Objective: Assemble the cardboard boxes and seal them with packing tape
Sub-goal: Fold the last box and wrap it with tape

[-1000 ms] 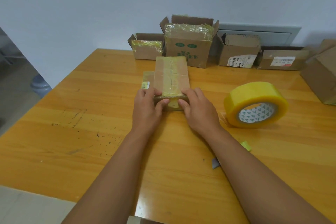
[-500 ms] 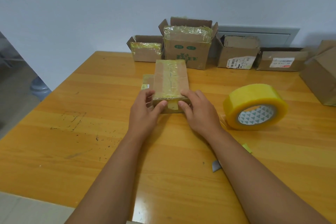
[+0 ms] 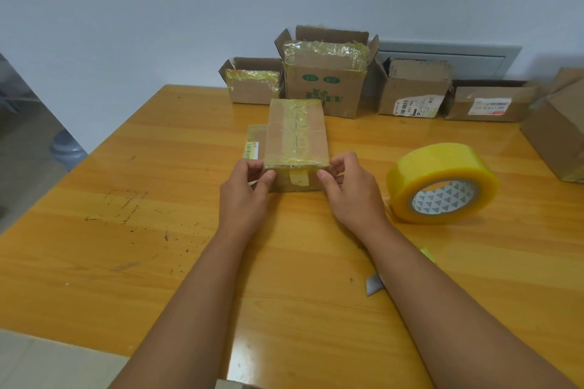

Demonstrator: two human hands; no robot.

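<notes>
A small closed cardboard box [image 3: 296,133] lies on the wooden table [image 3: 158,186], with yellowish tape along its top seam and down its near end. My left hand [image 3: 245,199] pinches the box's near left corner. My right hand [image 3: 354,196] pinches the near right corner. A flat piece with a barcode label [image 3: 254,144] sticks out at the box's left side. A big roll of yellow packing tape [image 3: 442,186] lies on the table to the right of my right hand.
Several open cardboard boxes [image 3: 325,79] stand in a row along the wall at the table's far edge. Another brown box [image 3: 559,133] sits at the far right. A small grey blade [image 3: 374,283] and a yellow tape scrap [image 3: 428,253] lie near my right forearm.
Both hands have slid outward from the middle of the box's near end to its two corners. The tape strip on the near face now shows.
</notes>
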